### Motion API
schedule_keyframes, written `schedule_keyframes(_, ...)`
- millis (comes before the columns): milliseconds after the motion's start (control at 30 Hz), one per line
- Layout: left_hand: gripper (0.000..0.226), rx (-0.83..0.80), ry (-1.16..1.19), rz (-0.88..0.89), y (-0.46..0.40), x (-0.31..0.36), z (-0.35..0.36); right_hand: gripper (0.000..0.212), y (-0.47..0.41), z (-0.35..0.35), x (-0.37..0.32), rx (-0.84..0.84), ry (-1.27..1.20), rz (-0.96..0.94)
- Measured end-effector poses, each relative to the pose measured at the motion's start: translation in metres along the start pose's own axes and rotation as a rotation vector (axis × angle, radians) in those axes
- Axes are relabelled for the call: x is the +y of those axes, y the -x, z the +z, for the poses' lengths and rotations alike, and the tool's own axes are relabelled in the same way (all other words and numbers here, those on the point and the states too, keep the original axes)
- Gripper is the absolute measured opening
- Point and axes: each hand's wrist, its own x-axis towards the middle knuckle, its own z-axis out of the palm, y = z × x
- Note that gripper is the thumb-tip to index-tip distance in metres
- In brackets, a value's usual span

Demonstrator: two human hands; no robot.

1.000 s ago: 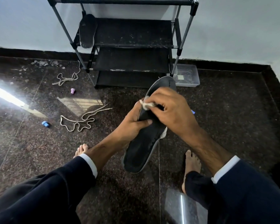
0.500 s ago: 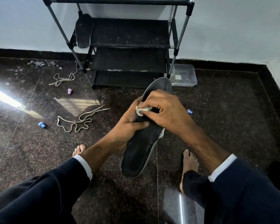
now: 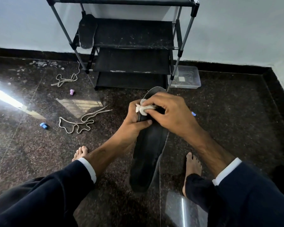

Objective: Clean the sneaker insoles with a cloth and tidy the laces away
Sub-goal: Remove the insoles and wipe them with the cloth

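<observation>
A dark insole (image 3: 147, 153) is held up over the floor, its toe end toward the rack. My left hand (image 3: 133, 125) grips its left edge near the middle, thumb across the top. My right hand (image 3: 169, 113) pinches a small white cloth (image 3: 144, 108) and presses it on the insole's upper part. A second dark insole (image 3: 86, 31) leans on the left side of the rack's shelf. Two pale laces lie loose on the floor: one lace (image 3: 79, 123) to the left of my hands, another lace (image 3: 66, 79) farther back by the rack leg.
A black shoe rack (image 3: 133, 33) stands against the wall ahead. A clear plastic box (image 3: 187, 77) sits at its right foot. Small blue pieces (image 3: 43, 125) and a purple piece (image 3: 72, 91) lie on the dark polished floor. My bare feet (image 3: 192, 166) rest below.
The insole has swung more upright toward me, and my right hand has slid the cloth slightly up and left along its surface. The left hand keeps its grip.
</observation>
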Motion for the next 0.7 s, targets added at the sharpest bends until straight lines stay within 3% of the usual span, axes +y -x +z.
schedule_keyframes(133, 0.068, -0.050, -0.057, 0.030, 0.001, 0.002, 0.003, 0.014, 0.002, 0.000, 0.001, 0.009, 0.095, -0.028)
schedule_keyframes(267, 0.076, -0.051, -0.067, 0.017, 0.003, 0.001, 0.003, 0.011, 0.000, -0.014, 0.012, 0.185, 0.278, 0.012)
schedule_keyframes(367, 0.077, -0.081, -0.079, 0.030, 0.004, 0.004, 0.003, 0.012, 0.001, -0.018, 0.022, 0.273, 0.268, 0.094)
schedule_keyframes(567, 0.074, -0.012, -0.047, 0.027, 0.003, 0.006, 0.001, 0.011, 0.001, -0.001, 0.006, 0.062, 0.163, -0.011)
schedule_keyframes(700, 0.076, -0.035, -0.099, 0.042, 0.003, 0.006, 0.004, 0.013, -0.002, -0.014, 0.020, 0.173, 0.271, 0.063)
